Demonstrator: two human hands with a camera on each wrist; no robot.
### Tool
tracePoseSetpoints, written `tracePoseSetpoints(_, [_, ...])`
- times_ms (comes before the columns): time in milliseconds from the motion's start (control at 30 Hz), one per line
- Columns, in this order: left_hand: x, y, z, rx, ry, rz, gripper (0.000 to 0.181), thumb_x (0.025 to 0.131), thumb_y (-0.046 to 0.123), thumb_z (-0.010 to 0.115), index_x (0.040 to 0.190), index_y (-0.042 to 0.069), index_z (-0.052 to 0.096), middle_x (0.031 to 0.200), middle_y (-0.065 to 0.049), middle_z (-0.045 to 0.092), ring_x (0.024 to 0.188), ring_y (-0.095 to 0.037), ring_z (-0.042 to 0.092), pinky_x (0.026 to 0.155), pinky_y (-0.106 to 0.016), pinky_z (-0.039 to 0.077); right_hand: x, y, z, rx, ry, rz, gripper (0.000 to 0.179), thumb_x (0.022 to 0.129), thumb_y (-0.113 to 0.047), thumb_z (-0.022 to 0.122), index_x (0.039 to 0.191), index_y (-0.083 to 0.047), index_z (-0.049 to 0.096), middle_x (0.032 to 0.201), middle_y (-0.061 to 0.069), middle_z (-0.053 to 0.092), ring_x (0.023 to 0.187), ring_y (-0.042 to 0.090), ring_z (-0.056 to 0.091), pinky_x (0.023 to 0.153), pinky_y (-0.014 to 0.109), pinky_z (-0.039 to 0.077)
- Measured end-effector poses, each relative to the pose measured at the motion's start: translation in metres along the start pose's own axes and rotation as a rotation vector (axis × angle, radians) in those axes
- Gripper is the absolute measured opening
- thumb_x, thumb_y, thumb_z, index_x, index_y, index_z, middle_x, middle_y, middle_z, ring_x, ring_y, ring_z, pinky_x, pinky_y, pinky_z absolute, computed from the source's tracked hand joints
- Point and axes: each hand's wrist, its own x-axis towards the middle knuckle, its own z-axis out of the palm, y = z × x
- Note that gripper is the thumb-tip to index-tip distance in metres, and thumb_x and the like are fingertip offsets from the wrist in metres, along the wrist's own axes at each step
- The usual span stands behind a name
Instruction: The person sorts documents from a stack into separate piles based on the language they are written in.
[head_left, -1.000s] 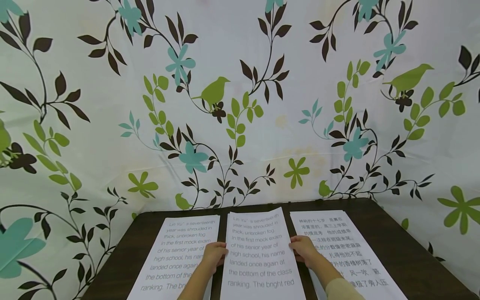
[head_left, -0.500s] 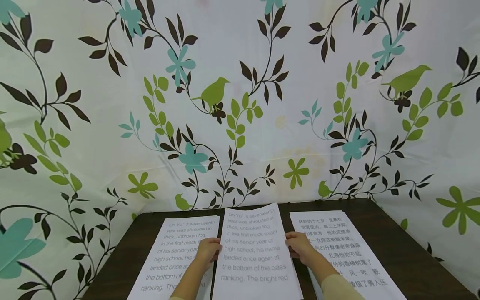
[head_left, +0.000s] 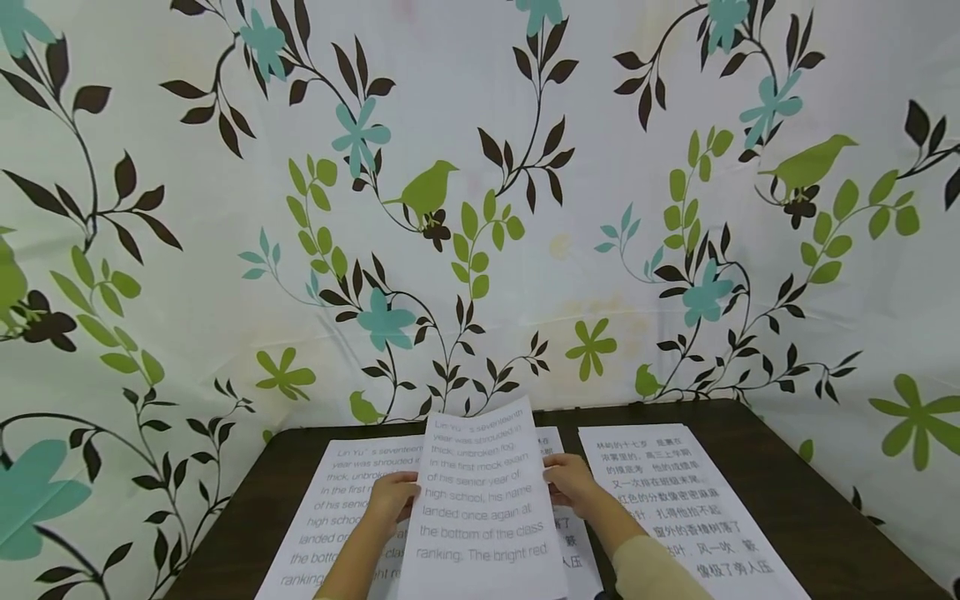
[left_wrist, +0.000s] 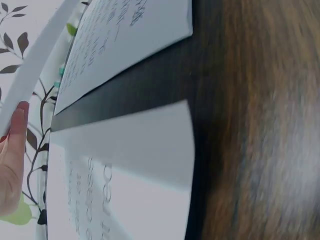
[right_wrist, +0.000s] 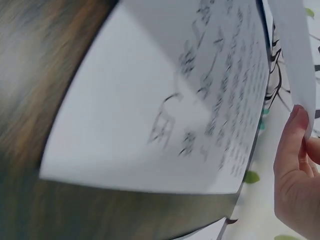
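Observation:
A white sheet of paper (head_left: 480, 508) with large English print is held up between both hands in the head view, its top edge bowed. My left hand (head_left: 393, 498) pinches its left edge; in the left wrist view the fingers (left_wrist: 18, 125) press against the raised paper. My right hand (head_left: 572, 482) pinches the right edge, thumb and fingers on either side of it in the right wrist view. The raised sheet overlaps the left English page (head_left: 330, 517) and partly hides a Chinese-printed page (head_left: 579, 560) lying in the middle.
Another Chinese-printed page (head_left: 675, 492) lies at the right on the dark wood table (head_left: 817, 533). Behind the table's far edge hangs a white cloth (head_left: 480, 350) patterned with leaves, flowers and birds.
Both hands have lifted the English sheet off the middle and carried it left and nearer. A Chinese-printed page now shows beneath where it lay.

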Motion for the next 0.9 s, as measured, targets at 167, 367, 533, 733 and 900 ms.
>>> tracePoseSetpoints(167, [0.001, -0.001, -0.013, -0.013, 0.022, 0.012, 0.035, 0.08, 0.001, 0.05, 0.111, -0.013, 0.047, 0.087, -0.014, 0.059, 0.074, -0.023, 0.06, 0.064, -0.032, 0.05, 0.003, -0.007, 0.012, 0.015, -0.033, -0.01, 0.032, 0.077, 0.002, 0.046, 0.108, 0.009, 0.051, 0.076, 0.011, 0.057, 0.062, 0.02, 0.055, 0.055, 0.031, 0.048])
tracePoseSetpoints(367, [0.001, 0.001, -0.027, -0.01, 0.059, 0.016, 0.036, 0.079, 0.001, 0.049, 0.112, -0.012, 0.047, 0.084, -0.012, 0.06, 0.068, -0.02, 0.059, 0.058, -0.029, 0.049, 0.006, -0.013, 0.021, 0.04, -0.047, -0.031, 0.028, 0.077, 0.004, 0.045, 0.103, 0.009, 0.054, 0.075, 0.01, 0.058, 0.059, 0.019, 0.055, 0.054, 0.03, 0.048])
tracePoseSetpoints(533, [-0.001, 0.001, -0.036, -0.01, 0.071, 0.013, 0.036, 0.079, 0.001, 0.049, 0.113, -0.011, 0.047, 0.084, -0.012, 0.059, 0.067, -0.02, 0.059, 0.059, -0.03, 0.049, 0.006, -0.015, 0.027, 0.052, -0.069, -0.035, 0.03, 0.077, 0.003, 0.045, 0.106, 0.009, 0.052, 0.076, 0.01, 0.058, 0.06, 0.018, 0.055, 0.055, 0.03, 0.048])
tracePoseSetpoints(733, [0.0, 0.0, -0.047, 0.013, 0.1, -0.001, 0.036, 0.081, 0.002, 0.048, 0.114, -0.009, 0.046, 0.084, -0.012, 0.059, 0.067, -0.02, 0.059, 0.059, -0.03, 0.049, 0.009, -0.017, 0.035, 0.088, -0.087, -0.025, 0.03, 0.077, 0.003, 0.045, 0.105, 0.01, 0.052, 0.076, 0.01, 0.059, 0.06, 0.017, 0.056, 0.054, 0.028, 0.048])
tracePoseSetpoints(900, [-0.003, 0.003, -0.057, 0.001, 0.13, 0.001, 0.034, 0.08, 0.001, 0.047, 0.113, -0.01, 0.047, 0.082, -0.011, 0.06, 0.065, -0.022, 0.059, 0.057, -0.03, 0.049, 0.012, -0.017, 0.046, 0.116, -0.088, -0.013, 0.028, 0.078, 0.004, 0.046, 0.105, 0.01, 0.052, 0.077, 0.011, 0.058, 0.062, 0.018, 0.057, 0.054, 0.028, 0.048])
